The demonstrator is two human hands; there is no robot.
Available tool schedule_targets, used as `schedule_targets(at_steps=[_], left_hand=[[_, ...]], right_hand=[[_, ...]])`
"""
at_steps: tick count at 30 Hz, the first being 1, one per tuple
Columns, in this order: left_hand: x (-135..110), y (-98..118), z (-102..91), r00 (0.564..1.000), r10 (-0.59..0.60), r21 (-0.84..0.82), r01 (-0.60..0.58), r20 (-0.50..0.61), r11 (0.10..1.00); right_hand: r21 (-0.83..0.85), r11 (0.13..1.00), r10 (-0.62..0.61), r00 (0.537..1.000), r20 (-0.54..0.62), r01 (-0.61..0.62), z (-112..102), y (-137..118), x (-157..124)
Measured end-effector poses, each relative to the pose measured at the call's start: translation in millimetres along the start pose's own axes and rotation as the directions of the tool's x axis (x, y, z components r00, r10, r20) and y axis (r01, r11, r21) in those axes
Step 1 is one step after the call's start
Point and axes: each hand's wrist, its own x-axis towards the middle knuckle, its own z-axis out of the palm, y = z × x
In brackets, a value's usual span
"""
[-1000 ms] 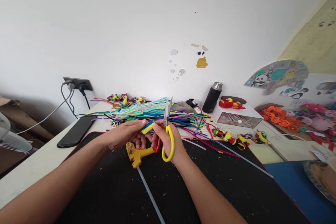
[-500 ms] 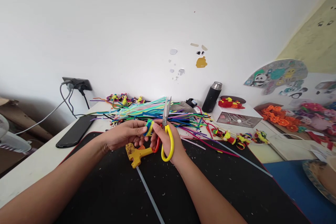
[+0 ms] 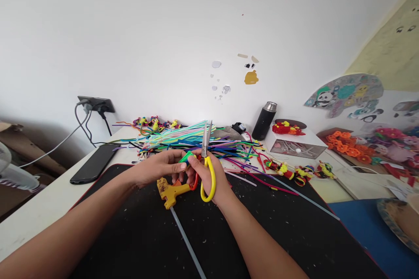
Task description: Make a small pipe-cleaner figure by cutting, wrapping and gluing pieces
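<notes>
Black mat (image 3: 144,235), lower centre!
Left hand (image 3: 160,166), right hand (image 3: 221,179) pinch the small piece (image 3: 186,157): green up now, less yellow showing; right also grips yellow-handled scissors (image 3: 204,151).

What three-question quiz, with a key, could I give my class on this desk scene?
1. Which hand holds the scissors?
2. True or false: in the picture, the phone lies left of the yellow glue gun.
3. What stands beside the white box? A: a red mug. B: a black bottle. C: a desk lamp.

Key: 1. The right hand. 2. True. 3. B.
</notes>
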Motion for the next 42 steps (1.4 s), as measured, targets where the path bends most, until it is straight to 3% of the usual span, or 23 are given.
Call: schedule_targets(at_steps=[4,8,10,14,17,22,30,42], left_hand=[[2,1,0.9,0.999,0.012,0.038,-0.011,-0.038,0.999],[4,3,-0.9,0.977,0.074,0.132,-0.049,-0.198,0.99],[4,3,-2.3,0.934,0.147,0.212,-0.079,-0.326,0.974],[3,1,-4.1,0.792,0.327,0.474,-0.056,-0.515,0.879],[1,-1,-4.2,0.718,0.413,0.602,0.01,-0.56,0.798],[0,-1,-4.0,0.66,0.466,0.668,0.074,-0.59,0.741],[-2,3,-3.0,0.654,0.47,0.705,0.139,-0.593,0.695],[-4,5,-3.6,0.655,0.492,0.732,0.14,-0.573,0.667]], right_hand=[[0.008,1.0,0.018,1.0,0.005,-0.018,1,1,-1],[0.027,0.999,0.036,0.999,-0.006,-0.036,0,1,0],[0.034,0.999,0.042,0.999,-0.016,-0.042,-1,2,0],[-0.034,0.997,0.063,0.998,0.0,-0.063,0,2,-2],[-0.115,0.989,0.101,0.994,0.046,-0.095,3,4,-4],[-0.208,0.968,0.163,0.981,0.104,-0.139,5,9,-7],[-0.292,0.95,0.139,0.986,0.09,-0.108,5,7,-11],[-0.396,0.918,0.084,0.991,0.104,-0.036,1,12,-11]])
